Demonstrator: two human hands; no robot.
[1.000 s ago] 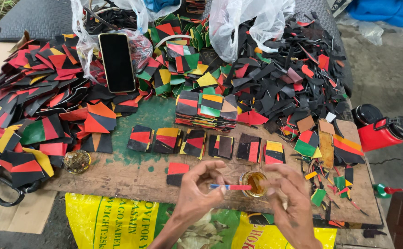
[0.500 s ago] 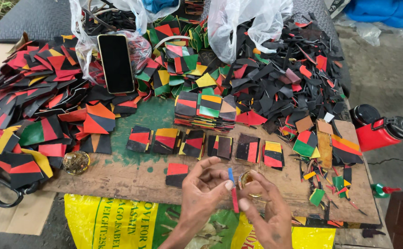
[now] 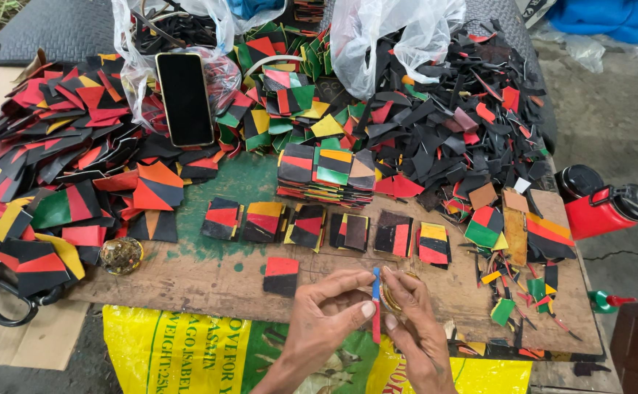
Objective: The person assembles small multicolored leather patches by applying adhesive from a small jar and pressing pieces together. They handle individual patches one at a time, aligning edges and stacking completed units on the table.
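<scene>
My left hand [image 3: 326,317] and my right hand [image 3: 410,325] meet at the near edge of a worn wooden board [image 3: 202,281]. Together they pinch a thin blue and red stick [image 3: 376,306], held upright between the fingertips. Under my right hand sits a small round tin [image 3: 390,292] with amber glue, mostly hidden. A red and black leather square [image 3: 281,276] lies just left of my left hand. Behind the hands runs a row of several two-colour squares [image 3: 326,228].
Heaps of red, black, green and yellow leather pieces [image 3: 78,153] cover the table's back. A black phone [image 3: 185,98] lies on a plastic bag. Scissors [image 3: 1,292] rest far left, a round lid [image 3: 120,255] near them. A red bottle [image 3: 604,208] lies right.
The stick was lying level over the glue tin a second ago. It now stands upright between both hands, and my right hand has moved over the tin.
</scene>
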